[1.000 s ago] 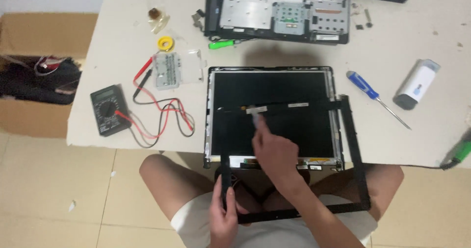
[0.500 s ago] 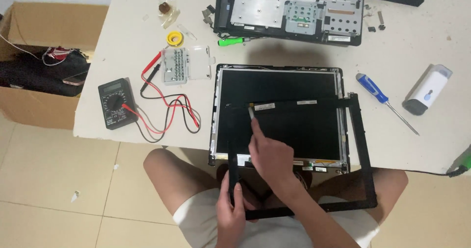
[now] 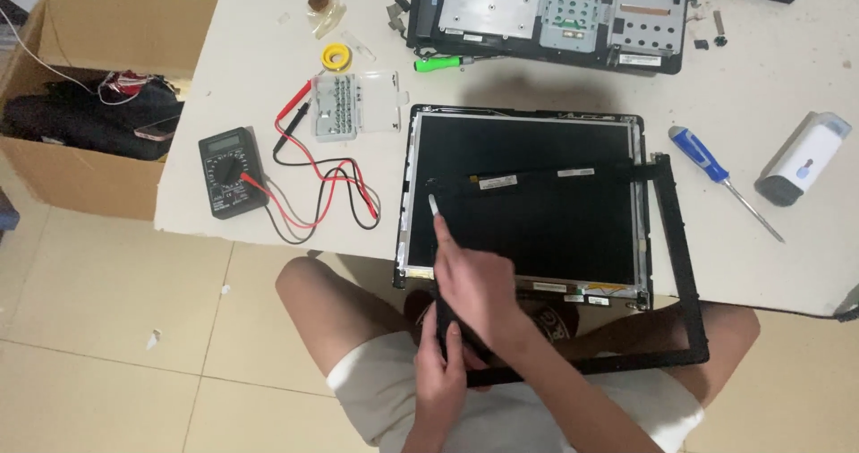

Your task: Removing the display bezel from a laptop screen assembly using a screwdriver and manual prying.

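Now both hands grip black bezel over screen panel; right hand seemingly pinching pale tool

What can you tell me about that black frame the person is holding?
The black frame is a thin, plastic-looking rectangular bezel, lifted off the laptop screen panel and lying skewed. Its right side rests on the table edge beside the panel; its lower side hangs over the lap. The left hand grips the lower left corner, and the right hand lies over it.

A multimeter lies left of the screen panel, a screwdriver right.
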